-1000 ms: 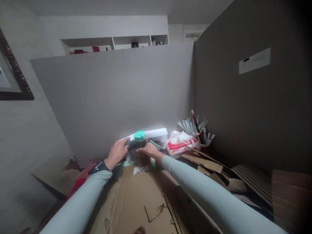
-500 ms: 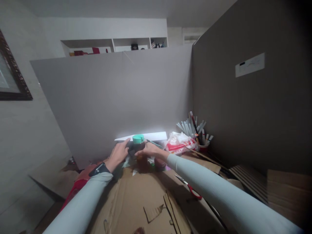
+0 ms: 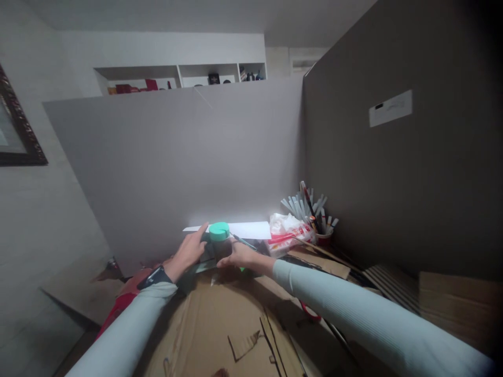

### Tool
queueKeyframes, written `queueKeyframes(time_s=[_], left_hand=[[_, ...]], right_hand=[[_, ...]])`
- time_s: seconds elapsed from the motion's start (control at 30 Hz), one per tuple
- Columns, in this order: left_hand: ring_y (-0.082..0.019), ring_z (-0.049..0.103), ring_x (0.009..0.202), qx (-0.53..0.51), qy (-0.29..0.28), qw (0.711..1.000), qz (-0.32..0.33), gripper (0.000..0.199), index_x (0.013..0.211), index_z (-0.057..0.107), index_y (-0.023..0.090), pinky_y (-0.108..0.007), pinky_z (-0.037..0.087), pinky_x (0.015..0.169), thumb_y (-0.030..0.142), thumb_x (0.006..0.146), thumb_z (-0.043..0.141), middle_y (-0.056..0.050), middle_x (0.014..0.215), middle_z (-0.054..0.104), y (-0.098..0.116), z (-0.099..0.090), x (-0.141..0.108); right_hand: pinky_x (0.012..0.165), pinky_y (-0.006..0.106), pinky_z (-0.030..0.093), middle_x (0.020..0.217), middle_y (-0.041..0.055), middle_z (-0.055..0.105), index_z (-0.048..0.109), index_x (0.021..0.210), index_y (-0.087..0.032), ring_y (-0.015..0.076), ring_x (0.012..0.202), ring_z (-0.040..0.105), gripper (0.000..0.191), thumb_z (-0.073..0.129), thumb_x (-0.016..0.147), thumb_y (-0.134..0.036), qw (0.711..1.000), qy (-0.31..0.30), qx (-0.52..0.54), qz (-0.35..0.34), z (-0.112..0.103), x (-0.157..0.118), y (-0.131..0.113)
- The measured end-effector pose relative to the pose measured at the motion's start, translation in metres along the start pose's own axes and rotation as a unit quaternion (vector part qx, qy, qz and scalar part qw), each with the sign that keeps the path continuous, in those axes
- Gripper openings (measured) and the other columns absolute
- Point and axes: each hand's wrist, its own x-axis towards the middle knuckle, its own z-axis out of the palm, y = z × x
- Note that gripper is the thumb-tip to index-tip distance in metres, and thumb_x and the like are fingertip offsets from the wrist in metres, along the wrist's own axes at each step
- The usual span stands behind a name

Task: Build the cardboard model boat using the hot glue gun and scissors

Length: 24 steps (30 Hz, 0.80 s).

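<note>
A dark see-through jar [image 3: 222, 251] with a turquoise lid [image 3: 219, 231] stands upright at the far end of the cardboard. My right hand [image 3: 240, 255] is wrapped round the jar's right side, below the lid. To its left, my left hand [image 3: 187, 255] has its fingers stretched forward, the fingertips close beside the lid. It holds nothing that I can see. Behind the jar lies a white sheet [image 3: 251, 229], with a thin dark pen-like stick [image 3: 244, 241] just right of the lid.
Brown cardboard [image 3: 212, 324] with a cut flap covers the front. Red scissor handles [image 3: 310, 312] show under my right forearm. A red-and-white plastic bag [image 3: 291, 233] and a cup of pens [image 3: 324, 239] stand at the right. Grey panels [image 3: 176, 157] close off the back and right.
The jar and my right hand have moved slightly left and down in the picture as the view shifted. My right forearm now covers the scissor blades. My left hand barely changes.
</note>
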Motion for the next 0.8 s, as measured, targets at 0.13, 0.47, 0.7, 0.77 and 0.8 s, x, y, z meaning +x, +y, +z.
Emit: queueKeyframes(time_s=[0.13,0.47,0.7,0.77,0.8], left_hand=[[-0.029,0.061,0.119,-0.010,-0.006,1.000,0.009,0.044,0.134,0.055,0.021,-0.054,0.052,0.099,0.034,0.093,0.065,-0.011,0.139,0.058,-0.003,-0.001,-0.003],[-0.028,0.064,0.114,-0.026,0.012,0.999,-0.030,0.042,0.132,0.056,0.020,-0.053,0.054,0.097,0.035,0.093,0.065,-0.011,0.133,0.061,0.002,-0.006,-0.004],[-0.025,0.067,0.106,-0.062,0.045,0.994,-0.073,0.041,0.132,0.055,0.020,-0.049,0.056,0.092,0.035,0.094,0.064,-0.010,0.126,0.065,0.012,-0.018,-0.004],[-0.024,0.068,0.100,-0.069,0.040,0.994,-0.081,0.039,0.129,0.057,0.019,-0.047,0.057,0.089,0.035,0.095,0.063,-0.009,0.120,0.067,0.015,-0.020,-0.005],[-0.023,0.069,0.097,-0.072,0.036,0.993,-0.084,0.038,0.128,0.058,0.019,-0.046,0.058,0.087,0.036,0.095,0.063,-0.008,0.118,0.068,0.016,-0.021,-0.006]], right_hand=[[0.086,0.043,0.058,0.123,0.0093,0.063,0.060,0.126,-0.017,0.0234,0.102,0.066,0.033,0.064,0.099,-0.035,1.000,-0.012,-0.005,-0.003,-0.004,0.001,0.000],[0.085,0.043,0.058,0.123,0.0088,0.063,0.061,0.124,-0.016,0.0241,0.102,0.066,0.032,0.064,0.098,-0.035,0.995,0.028,-0.090,0.020,-0.059,0.021,-0.010],[0.091,0.047,0.056,0.129,0.0104,0.060,0.059,0.129,-0.017,0.0259,0.109,0.063,0.035,0.064,0.098,-0.034,0.972,0.154,-0.172,0.040,-0.106,0.031,-0.002],[0.091,0.047,0.056,0.129,0.0104,0.061,0.059,0.129,-0.017,0.0260,0.109,0.064,0.036,0.064,0.098,-0.034,0.964,0.175,-0.192,0.048,-0.112,0.028,0.003],[0.091,0.047,0.056,0.129,0.0104,0.061,0.059,0.129,-0.017,0.0259,0.109,0.064,0.036,0.064,0.098,-0.034,0.960,0.185,-0.202,0.052,-0.113,0.026,0.005]])
